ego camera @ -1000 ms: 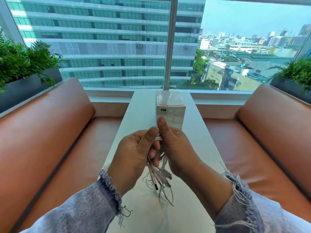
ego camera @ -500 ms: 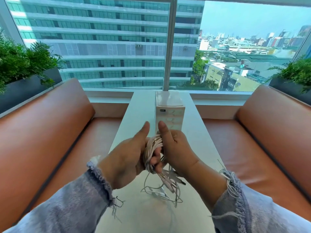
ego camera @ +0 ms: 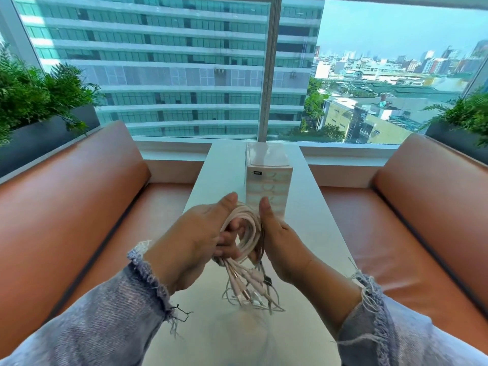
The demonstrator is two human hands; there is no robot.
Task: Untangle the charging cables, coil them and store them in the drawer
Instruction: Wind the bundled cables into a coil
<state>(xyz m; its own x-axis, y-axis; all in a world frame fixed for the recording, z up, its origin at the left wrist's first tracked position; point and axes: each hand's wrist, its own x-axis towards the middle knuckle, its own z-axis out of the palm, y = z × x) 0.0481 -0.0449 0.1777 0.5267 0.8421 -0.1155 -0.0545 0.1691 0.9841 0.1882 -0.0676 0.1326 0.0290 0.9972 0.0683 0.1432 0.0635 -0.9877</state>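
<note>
Head view shows the cables [ego camera: 247, 225] held up above the white table [ego camera: 314, 233], between both hands, as a bundle of several loops. The left hand [ego camera: 195, 233] has its fingers [ego camera: 228, 244] curled through the inside of the loops, with the thumb on top. The right hand [ego camera: 281, 241] presses the other side of the bundle, thumb upright. Its fingers go behind the loops and seem to close on them, but they are mostly hidden. The plug ends [ego camera: 245, 282] hang loose under the hands, and some thin wire lies on the table below. The small drawer box [ego camera: 265, 180] stands just behind the hands, and its drawers look closed.

I judge the cables to be light, soft and a little springy, so the loops will want to open when the grip relaxes. It is better to hold the bundle across all loops together, not by the plugs, which are stiff and may catch each other.
</note>
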